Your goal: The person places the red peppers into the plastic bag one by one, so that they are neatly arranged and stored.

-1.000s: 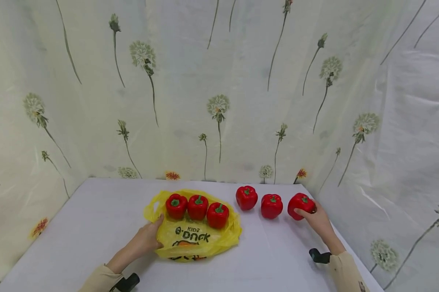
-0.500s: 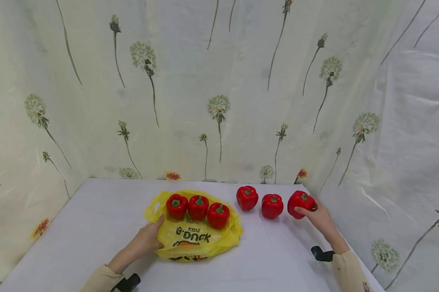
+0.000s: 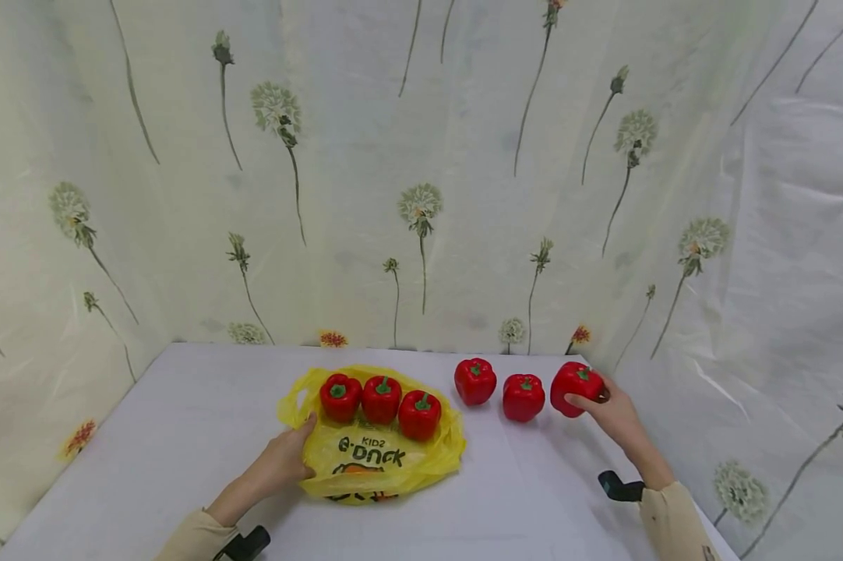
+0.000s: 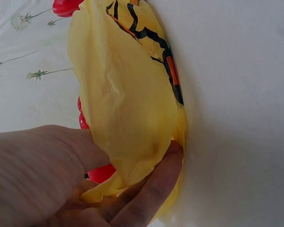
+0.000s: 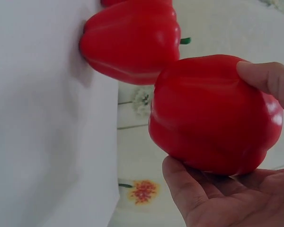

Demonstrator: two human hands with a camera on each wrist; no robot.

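Note:
My right hand [image 3: 614, 417] grips a red bell pepper [image 3: 576, 387] with a green stem, thumb on one side and fingers on the other. In the right wrist view this bell pepper [image 5: 213, 116] is held off the white table. Two more bell peppers, one farther back [image 3: 474, 381] and one closer [image 3: 523, 397], stand to its left. My left hand [image 3: 284, 458] holds the left edge of a yellow plastic bag [image 3: 372, 471] printed with dark letters. Its film [image 4: 128, 104] passes between thumb and fingers in the left wrist view. Three red bell peppers [image 3: 381, 400] sit in a row at the bag.
A white table [image 3: 155, 444] lies under everything. Behind it and at the right hangs a pale curtain [image 3: 351, 195] with a dandelion print. Each wrist carries a small black camera, one at the right sleeve [image 3: 619, 487], one at the left sleeve [image 3: 246, 543].
My right hand has raised its bell pepper slightly from the table, tilting it a little. The left hand, the bag and the other bell peppers have stayed in place.

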